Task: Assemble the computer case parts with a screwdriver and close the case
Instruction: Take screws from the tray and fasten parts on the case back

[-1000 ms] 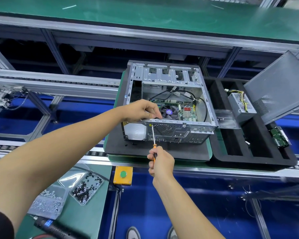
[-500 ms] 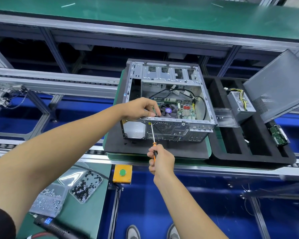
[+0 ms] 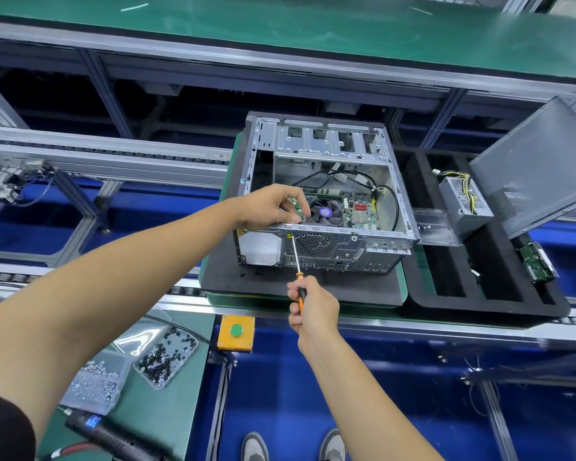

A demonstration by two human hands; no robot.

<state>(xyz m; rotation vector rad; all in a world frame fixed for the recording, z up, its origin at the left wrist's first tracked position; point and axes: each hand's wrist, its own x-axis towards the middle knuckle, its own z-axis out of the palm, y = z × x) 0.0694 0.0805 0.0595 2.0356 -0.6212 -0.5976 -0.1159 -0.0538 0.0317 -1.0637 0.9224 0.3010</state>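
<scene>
Open grey computer case (image 3: 326,251) (motherboard exposed): left hand (image 3: 273,207) grips its rim, right hand (image 3: 313,307) holds screwdriver (image 3: 296,261).

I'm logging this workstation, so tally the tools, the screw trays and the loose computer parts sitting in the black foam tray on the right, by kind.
Hand screwdriver, held in the right hand: 1
Power screwdriver lying on the bench: 1
Screw trays: 2, black screws and silver screws
Power supply in the foam tray: 1
Green circuit board: 1
Total: 6
</scene>
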